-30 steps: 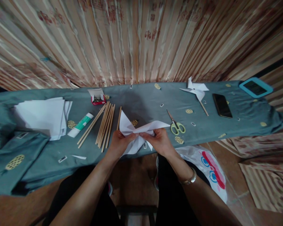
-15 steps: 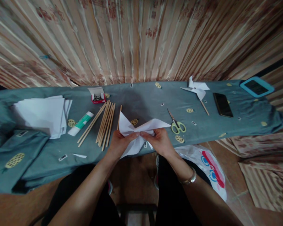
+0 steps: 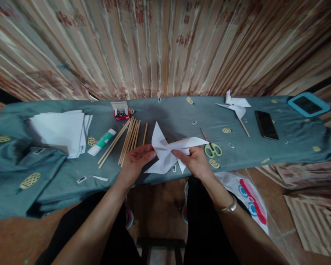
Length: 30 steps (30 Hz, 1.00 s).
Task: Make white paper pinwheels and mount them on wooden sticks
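Observation:
A white paper pinwheel (image 3: 165, 154), its blades folded in to the middle, is held above the near edge of the cloth. My right hand (image 3: 197, 160) grips it from the right, thumb pressed on its centre and fingers behind the paper. My left hand (image 3: 138, 160) is closed at its left edge, thumb and forefinger pinching the paper there. Just beyond my left hand lies a single wooden stick (image 3: 145, 133). Scissors with green handles (image 3: 213, 150) rest to the right of my right hand.
Left on the cloth (image 3: 179, 117) are wooden sticks (image 3: 130, 140), a glue stick (image 3: 102, 142), a red box of small metal pieces (image 3: 121, 112), stacked paper (image 3: 59, 130) and a paper strip (image 3: 99, 178). Right are a pinwheel on a stick (image 3: 238, 110), a phone (image 3: 266, 125) and a blue-framed device (image 3: 309, 105).
My left thumb has left the pinwheel's centre, and that hand is now at the left edge. The pinwheel is spread flatter, showing its folded blades. The whole view has shifted slightly.

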Each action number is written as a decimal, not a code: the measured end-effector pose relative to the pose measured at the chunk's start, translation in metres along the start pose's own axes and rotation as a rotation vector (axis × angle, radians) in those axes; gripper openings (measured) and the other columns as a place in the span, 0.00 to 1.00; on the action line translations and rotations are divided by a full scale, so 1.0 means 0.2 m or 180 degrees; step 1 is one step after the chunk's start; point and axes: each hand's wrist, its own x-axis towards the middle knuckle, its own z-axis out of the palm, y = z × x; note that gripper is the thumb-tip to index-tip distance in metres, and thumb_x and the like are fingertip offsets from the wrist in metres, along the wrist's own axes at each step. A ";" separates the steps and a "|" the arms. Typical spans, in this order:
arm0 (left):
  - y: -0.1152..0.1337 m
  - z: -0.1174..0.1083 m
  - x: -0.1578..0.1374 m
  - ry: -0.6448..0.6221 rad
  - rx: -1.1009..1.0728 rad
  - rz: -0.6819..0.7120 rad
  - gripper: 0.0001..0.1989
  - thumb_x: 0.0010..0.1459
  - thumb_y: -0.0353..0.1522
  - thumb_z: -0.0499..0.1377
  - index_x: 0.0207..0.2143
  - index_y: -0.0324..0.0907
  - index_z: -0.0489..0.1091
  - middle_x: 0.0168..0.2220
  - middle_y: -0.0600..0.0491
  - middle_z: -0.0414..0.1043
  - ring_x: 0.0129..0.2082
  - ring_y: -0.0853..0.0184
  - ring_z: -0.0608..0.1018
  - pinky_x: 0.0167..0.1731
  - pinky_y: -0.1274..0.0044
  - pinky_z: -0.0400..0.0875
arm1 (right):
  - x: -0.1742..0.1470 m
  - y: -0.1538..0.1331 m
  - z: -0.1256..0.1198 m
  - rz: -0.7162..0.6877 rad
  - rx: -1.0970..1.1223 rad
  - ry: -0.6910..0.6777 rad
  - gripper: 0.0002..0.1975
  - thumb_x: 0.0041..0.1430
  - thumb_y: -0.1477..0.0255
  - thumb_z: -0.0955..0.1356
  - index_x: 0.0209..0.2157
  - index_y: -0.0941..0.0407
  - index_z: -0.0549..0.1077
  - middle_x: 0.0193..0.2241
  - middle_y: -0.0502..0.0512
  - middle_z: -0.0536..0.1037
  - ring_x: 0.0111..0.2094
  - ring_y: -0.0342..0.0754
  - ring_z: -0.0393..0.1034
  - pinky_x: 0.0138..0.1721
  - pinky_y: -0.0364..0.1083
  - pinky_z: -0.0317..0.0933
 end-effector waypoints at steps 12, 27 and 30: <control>0.03 -0.06 0.00 0.0416 0.0296 0.0343 0.21 0.44 0.47 0.70 0.33 0.39 0.79 0.32 0.48 0.80 0.34 0.63 0.80 0.40 0.73 0.73 | 0.02 0.00 0.04 -0.0077 0.0060 -0.0006 0.13 0.45 0.62 0.75 0.30 0.55 0.81 0.30 0.52 0.83 0.28 0.48 0.75 0.33 0.48 0.69; 0.00 -0.13 0.21 0.0258 0.3703 0.1685 0.18 0.54 0.30 0.55 0.46 0.38 0.74 0.46 0.39 0.75 0.50 0.48 0.75 0.50 0.64 0.69 | 0.00 0.01 0.05 -0.0133 -0.0002 -0.0121 0.10 0.45 0.65 0.74 0.29 0.56 0.79 0.25 0.50 0.78 0.27 0.47 0.70 0.29 0.45 0.64; -0.01 -0.12 0.21 0.0285 0.3625 0.1624 0.15 0.53 0.31 0.57 0.43 0.42 0.75 0.43 0.41 0.76 0.47 0.48 0.77 0.48 0.65 0.70 | -0.02 0.02 0.03 -0.0328 -0.0165 -0.0186 0.08 0.48 0.67 0.73 0.31 0.56 0.79 0.26 0.51 0.79 0.28 0.47 0.70 0.30 0.44 0.64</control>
